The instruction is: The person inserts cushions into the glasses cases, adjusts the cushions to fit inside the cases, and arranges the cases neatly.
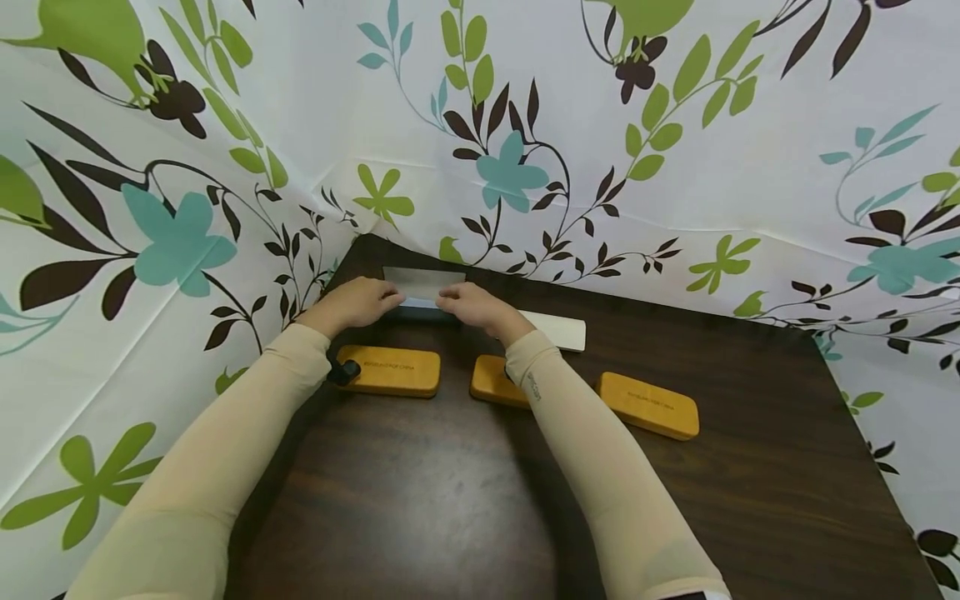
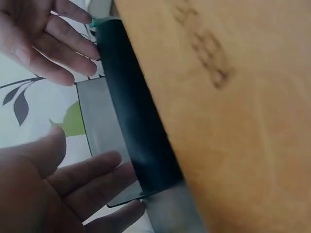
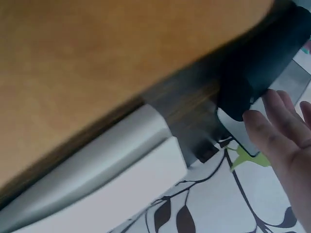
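Observation:
A dark glasses case (image 1: pixel 420 313) stands at the back left of the table with its lid (image 1: pixel 424 282) raised, showing a grey inner face. My left hand (image 1: pixel 352 302) is at the case's left end, thumb and fingers extended. In the left wrist view, its fingertips (image 2: pixel 112 158) overlap the grey lid beside the dark rounded body. At the right end is my right hand (image 1: pixel 480 308), its straight fingers (image 3: pixel 257 127) right at the lid and body in the right wrist view. The inside of the case is hidden behind its front wall in the wrist views.
Three orange cases lie in a row nearer me: a left one (image 1: pixel 397 372), a middle one (image 1: pixel 491 382) partly behind my right forearm, and a right one (image 1: pixel 648 406). A white case (image 1: pixel 558 330) lies right of the dark one. Patterned cloth (image 1: pixel 600 200) rises behind the table.

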`<state>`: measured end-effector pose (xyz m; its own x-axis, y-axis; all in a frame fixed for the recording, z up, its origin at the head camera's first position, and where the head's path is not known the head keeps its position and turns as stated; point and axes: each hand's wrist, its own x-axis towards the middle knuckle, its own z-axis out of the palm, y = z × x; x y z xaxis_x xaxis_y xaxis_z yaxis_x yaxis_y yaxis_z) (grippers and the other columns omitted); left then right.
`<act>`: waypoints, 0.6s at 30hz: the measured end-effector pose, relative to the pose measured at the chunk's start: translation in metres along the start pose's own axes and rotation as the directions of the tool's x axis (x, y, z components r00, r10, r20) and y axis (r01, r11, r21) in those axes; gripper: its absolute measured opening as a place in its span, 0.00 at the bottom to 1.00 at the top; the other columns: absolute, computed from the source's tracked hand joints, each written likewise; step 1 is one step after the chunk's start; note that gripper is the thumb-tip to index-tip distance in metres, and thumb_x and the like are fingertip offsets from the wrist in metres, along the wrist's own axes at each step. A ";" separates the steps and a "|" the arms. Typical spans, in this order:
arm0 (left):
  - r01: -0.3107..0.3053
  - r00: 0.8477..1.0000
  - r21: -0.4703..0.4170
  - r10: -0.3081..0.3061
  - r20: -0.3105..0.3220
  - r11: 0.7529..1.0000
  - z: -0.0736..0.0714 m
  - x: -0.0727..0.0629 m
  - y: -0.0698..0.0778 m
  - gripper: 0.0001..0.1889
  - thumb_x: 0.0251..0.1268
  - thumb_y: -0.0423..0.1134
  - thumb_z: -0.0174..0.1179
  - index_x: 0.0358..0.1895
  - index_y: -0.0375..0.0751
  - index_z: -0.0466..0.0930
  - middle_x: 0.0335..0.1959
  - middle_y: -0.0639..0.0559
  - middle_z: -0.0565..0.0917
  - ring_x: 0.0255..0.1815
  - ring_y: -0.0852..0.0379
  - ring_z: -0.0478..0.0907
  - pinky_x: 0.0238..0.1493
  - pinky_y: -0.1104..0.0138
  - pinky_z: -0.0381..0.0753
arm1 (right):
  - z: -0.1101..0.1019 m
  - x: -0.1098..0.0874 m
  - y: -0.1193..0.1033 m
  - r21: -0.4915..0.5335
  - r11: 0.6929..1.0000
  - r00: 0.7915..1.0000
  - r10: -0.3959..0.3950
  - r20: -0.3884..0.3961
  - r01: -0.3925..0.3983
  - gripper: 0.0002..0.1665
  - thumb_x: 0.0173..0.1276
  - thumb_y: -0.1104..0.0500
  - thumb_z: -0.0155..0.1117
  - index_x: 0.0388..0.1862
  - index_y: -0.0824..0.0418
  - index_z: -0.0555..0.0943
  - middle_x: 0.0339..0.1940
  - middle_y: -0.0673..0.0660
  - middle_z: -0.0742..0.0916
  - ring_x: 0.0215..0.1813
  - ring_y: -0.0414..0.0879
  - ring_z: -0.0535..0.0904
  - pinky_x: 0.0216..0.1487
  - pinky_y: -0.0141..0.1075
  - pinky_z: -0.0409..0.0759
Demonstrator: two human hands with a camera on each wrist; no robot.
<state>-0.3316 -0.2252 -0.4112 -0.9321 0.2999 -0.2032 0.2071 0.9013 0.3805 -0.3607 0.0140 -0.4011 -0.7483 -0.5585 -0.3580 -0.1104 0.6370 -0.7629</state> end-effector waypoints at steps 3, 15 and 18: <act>-0.005 1.000 0.017 0.004 0.024 1.000 0.004 0.001 -0.003 0.25 0.83 0.49 0.46 0.63 0.30 0.77 0.55 0.35 0.82 0.58 0.37 0.78 0.62 0.44 0.73 | 0.001 0.001 0.001 0.006 1.000 1.000 0.005 -0.001 -0.005 0.32 0.84 0.50 0.47 0.79 0.62 0.63 0.79 0.60 0.67 0.77 0.55 0.64 0.75 0.49 0.64; -0.085 0.977 0.011 0.086 -0.195 0.996 -0.008 0.008 -0.007 0.17 0.80 0.37 0.51 0.61 0.30 0.78 0.58 0.36 0.81 0.58 0.38 0.78 0.61 0.45 0.74 | -0.012 0.010 -0.005 -0.175 0.982 0.958 -0.120 -0.260 0.076 0.24 0.83 0.60 0.44 0.71 0.68 0.73 0.69 0.63 0.77 0.63 0.56 0.75 0.64 0.46 0.74; -0.045 0.975 0.039 0.052 -0.215 0.998 -0.008 0.016 -0.009 0.20 0.81 0.39 0.49 0.67 0.31 0.72 0.66 0.36 0.75 0.65 0.37 0.73 0.65 0.43 0.71 | -0.016 0.019 -0.004 -0.312 0.948 0.958 -0.143 -0.250 0.060 0.25 0.82 0.61 0.43 0.73 0.69 0.70 0.73 0.64 0.74 0.69 0.56 0.71 0.69 0.45 0.69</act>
<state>-0.3507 -0.2307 -0.4103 -0.9621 0.2721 0.0154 0.2598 0.8986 0.3536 -0.3849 0.0090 -0.3962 -0.8643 -0.4931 -0.0992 -0.3537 0.7361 -0.5770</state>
